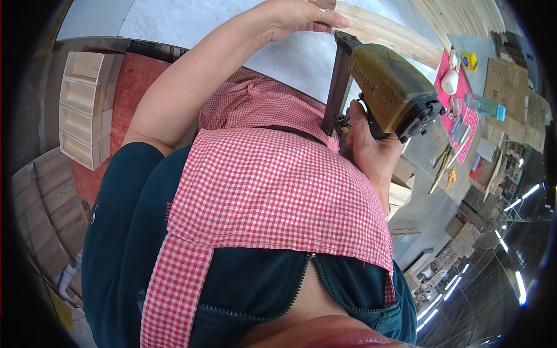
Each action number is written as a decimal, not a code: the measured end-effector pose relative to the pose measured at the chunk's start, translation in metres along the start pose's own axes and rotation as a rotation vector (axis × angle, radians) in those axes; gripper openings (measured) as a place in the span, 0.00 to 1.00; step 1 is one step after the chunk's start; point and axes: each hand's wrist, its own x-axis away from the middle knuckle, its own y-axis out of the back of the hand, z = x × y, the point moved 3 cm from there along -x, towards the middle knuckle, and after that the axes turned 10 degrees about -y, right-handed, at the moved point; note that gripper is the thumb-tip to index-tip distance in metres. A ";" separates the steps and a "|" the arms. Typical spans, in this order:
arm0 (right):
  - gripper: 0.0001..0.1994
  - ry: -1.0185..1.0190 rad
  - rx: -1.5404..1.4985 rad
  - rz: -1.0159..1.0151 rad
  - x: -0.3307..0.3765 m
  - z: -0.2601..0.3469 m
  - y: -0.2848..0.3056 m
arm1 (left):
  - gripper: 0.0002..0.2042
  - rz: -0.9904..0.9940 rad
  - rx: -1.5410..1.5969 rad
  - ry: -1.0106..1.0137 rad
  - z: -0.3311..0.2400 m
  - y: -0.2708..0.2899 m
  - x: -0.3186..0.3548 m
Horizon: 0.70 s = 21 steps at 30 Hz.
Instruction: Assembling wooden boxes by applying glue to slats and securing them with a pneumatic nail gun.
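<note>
My right hand (371, 142) is wrapped round the grip of a nail gun (391, 81) with a worn olive-brown body. Its dark magazine (336, 87) points down toward my apron, and its nose is up beside the wood. At the top edge, my left hand (299, 17) holds the near end of a pale wooden board (389, 32), thumb along its side. Part of that hand is cut off by the picture's edge. The board lies over a white work surface (191, 26), close to the gun's nose.
Stacked wooden strips (464, 17) lie at the far right. Beside them are a pink mat (464, 130), a white bottle (449, 82), a yellow container (469, 61), a clear bottle (484, 107) and orange scissors (451, 178). Small wooden boxes (87, 110) stand on a red surface (136, 81) at left.
</note>
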 end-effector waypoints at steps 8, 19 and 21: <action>0.21 0.012 0.007 -0.006 -0.001 0.001 -0.003 | 0.15 -0.004 0.015 0.006 0.002 0.003 0.000; 0.22 -0.026 0.122 -0.022 -0.007 -0.007 0.002 | 0.21 0.005 0.037 0.023 0.008 0.007 -0.006; 0.21 -0.021 0.111 -0.017 -0.006 -0.001 0.003 | 0.22 0.006 0.035 0.022 0.005 0.008 -0.006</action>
